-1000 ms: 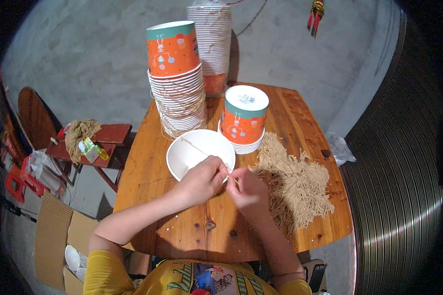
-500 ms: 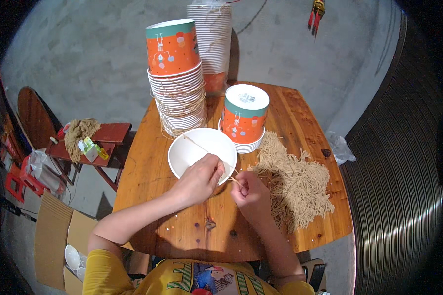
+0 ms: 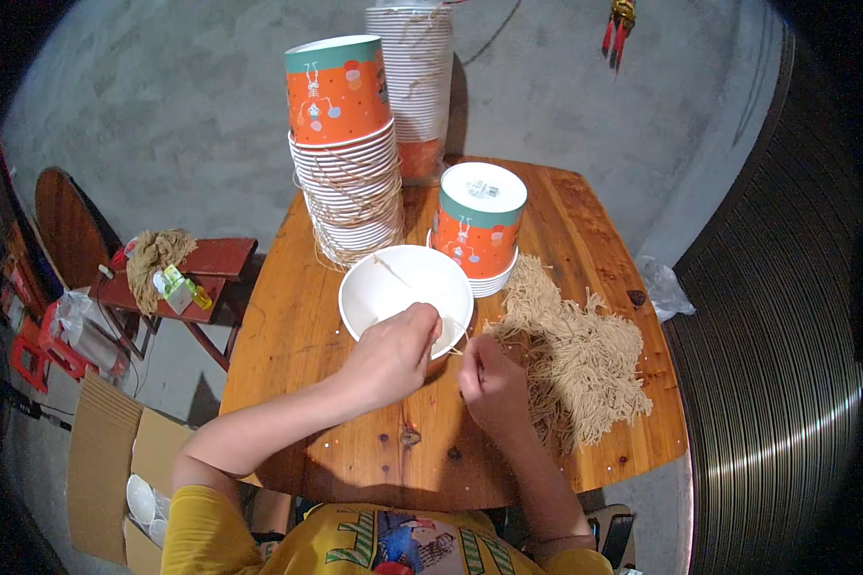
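A white paper bucket point(image 3: 369, 309) stands in front of me with its open mouth facing up. My left hand point(image 3: 393, 353) is closed at its near rim, pinching a thin tan string point(image 3: 394, 272) that runs across the mouth. Just right of the rim, my right hand point(image 3: 494, 383) is closed in a pinch on the same string, a short length of which shows between the two hands. The exact grip of the left fingertips is hidden. Beside my right hand lies a pile of loose tan strings point(image 3: 585, 374).
Behind the bucket rises a tall stack of orange-and-green paper buckets point(image 3: 340, 105), strings hanging around its rims. A shorter upside-down stack point(image 3: 479, 230) stands right of it, and a bagged stack point(image 3: 412, 77) behind. A red bench point(image 3: 216, 259) and cardboard box point(image 3: 101, 470) are at left.
The bucket has shifted slightly right and away from me. The string between my hands shows a smaller loop, and my left hand has moved a little right with the bucket.
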Action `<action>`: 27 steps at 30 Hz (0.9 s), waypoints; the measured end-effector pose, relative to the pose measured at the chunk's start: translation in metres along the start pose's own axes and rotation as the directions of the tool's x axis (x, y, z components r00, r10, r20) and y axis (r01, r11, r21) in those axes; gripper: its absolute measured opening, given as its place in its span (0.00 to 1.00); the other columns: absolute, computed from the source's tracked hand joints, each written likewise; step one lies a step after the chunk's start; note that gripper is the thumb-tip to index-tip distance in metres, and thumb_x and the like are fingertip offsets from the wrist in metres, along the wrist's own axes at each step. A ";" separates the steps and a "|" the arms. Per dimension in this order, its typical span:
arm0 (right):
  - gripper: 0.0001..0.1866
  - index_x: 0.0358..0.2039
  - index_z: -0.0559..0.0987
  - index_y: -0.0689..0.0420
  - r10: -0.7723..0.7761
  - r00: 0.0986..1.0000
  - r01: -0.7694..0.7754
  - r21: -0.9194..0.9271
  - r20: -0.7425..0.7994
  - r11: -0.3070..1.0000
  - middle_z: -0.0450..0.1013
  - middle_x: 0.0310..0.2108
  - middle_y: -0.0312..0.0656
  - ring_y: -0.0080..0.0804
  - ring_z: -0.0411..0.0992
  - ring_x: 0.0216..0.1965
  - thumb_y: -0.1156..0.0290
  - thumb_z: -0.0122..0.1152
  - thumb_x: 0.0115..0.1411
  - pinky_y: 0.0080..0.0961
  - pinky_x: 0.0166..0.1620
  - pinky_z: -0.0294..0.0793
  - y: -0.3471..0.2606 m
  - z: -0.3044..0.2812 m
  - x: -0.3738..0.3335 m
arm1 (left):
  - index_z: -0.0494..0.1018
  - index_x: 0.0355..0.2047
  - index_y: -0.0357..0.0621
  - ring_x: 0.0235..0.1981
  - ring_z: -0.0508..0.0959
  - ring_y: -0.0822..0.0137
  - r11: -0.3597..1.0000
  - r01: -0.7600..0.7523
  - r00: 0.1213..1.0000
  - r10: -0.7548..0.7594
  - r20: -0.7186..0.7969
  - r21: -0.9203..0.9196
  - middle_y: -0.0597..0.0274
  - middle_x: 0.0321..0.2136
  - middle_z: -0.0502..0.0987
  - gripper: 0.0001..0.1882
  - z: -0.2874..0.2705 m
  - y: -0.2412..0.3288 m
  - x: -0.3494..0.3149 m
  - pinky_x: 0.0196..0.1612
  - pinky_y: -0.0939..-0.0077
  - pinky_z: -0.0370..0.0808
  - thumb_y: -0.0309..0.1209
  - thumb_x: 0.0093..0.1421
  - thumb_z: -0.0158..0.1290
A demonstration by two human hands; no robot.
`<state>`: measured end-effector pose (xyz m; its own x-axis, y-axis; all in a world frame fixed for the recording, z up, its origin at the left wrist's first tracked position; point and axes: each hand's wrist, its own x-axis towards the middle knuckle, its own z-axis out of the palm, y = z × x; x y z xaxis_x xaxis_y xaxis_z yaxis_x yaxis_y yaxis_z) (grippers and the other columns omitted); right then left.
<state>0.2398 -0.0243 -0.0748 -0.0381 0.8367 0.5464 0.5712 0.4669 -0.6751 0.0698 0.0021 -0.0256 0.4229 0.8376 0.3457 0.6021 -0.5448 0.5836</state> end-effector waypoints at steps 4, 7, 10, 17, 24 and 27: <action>0.03 0.32 0.71 0.58 0.038 0.999 -0.039 0.065 0.022 0.997 0.67 0.18 0.46 0.36 0.70 0.19 0.74 0.52 0.56 0.31 0.25 0.69 0.000 0.000 -0.005 | 0.64 0.33 0.38 0.29 0.75 0.45 0.999 -0.023 0.999 0.025 -0.041 0.036 0.46 0.26 0.72 0.08 0.006 -0.002 0.000 0.31 0.56 0.70 0.19 0.53 0.48; 0.03 0.32 0.71 0.58 0.028 0.999 -0.030 0.071 0.035 0.997 0.66 0.17 0.44 0.35 0.68 0.18 0.74 0.52 0.56 0.30 0.26 0.68 -0.006 -0.001 -0.004 | 0.64 0.32 0.39 0.29 0.75 0.45 0.989 -0.092 0.989 0.104 -0.102 0.112 0.47 0.24 0.72 0.07 0.004 -0.001 0.002 0.31 0.56 0.70 0.19 0.52 0.48; 0.05 0.33 0.71 0.59 0.066 0.992 -0.077 0.097 0.108 0.992 0.68 0.21 0.44 0.35 0.69 0.21 0.74 0.52 0.56 0.28 0.28 0.69 -0.005 -0.007 -0.002 | 0.66 0.34 0.39 0.29 0.74 0.47 0.987 -0.094 0.996 0.095 0.002 0.132 0.49 0.23 0.73 0.07 0.000 -0.009 0.002 0.32 0.58 0.70 0.24 0.54 0.51; 0.09 0.32 0.75 0.58 -0.368 0.919 0.391 -0.207 0.139 0.897 0.70 0.30 0.45 0.41 0.71 0.28 0.77 0.61 0.48 0.31 0.32 0.71 0.004 -0.033 0.020 | 0.69 0.33 0.42 0.31 0.74 0.57 0.973 -0.196 0.978 0.184 0.101 0.123 0.56 0.23 0.73 0.12 -0.012 -0.017 -0.021 0.47 0.62 0.65 0.37 0.57 0.55; 0.11 0.30 0.78 0.56 -0.603 0.792 0.605 -0.247 0.092 0.757 0.71 0.24 0.38 0.37 0.71 0.27 0.78 0.64 0.42 0.32 0.31 0.70 0.004 -0.013 0.031 | 0.70 0.31 0.44 0.32 0.74 0.65 0.955 -0.254 0.967 0.247 0.067 0.155 0.65 0.24 0.71 0.10 -0.031 -0.017 -0.042 0.52 0.62 0.57 0.38 0.58 0.54; 0.11 0.29 0.78 0.55 -0.626 0.770 0.635 -0.251 0.126 0.731 0.71 0.25 0.37 0.35 0.70 0.26 0.78 0.64 0.42 0.31 0.29 0.69 -0.005 -0.007 0.027 | 0.73 0.35 0.47 0.34 0.74 0.68 0.990 -0.120 0.993 0.121 -0.015 0.070 0.66 0.25 0.72 0.09 -0.026 -0.002 -0.044 0.53 0.63 0.55 0.37 0.59 0.53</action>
<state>0.2419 -0.0060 -0.0536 -0.4898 0.3880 0.7808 0.5991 0.8004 -0.0219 0.0321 -0.0331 -0.0226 0.4824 0.7659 0.4251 0.5927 -0.6427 0.4854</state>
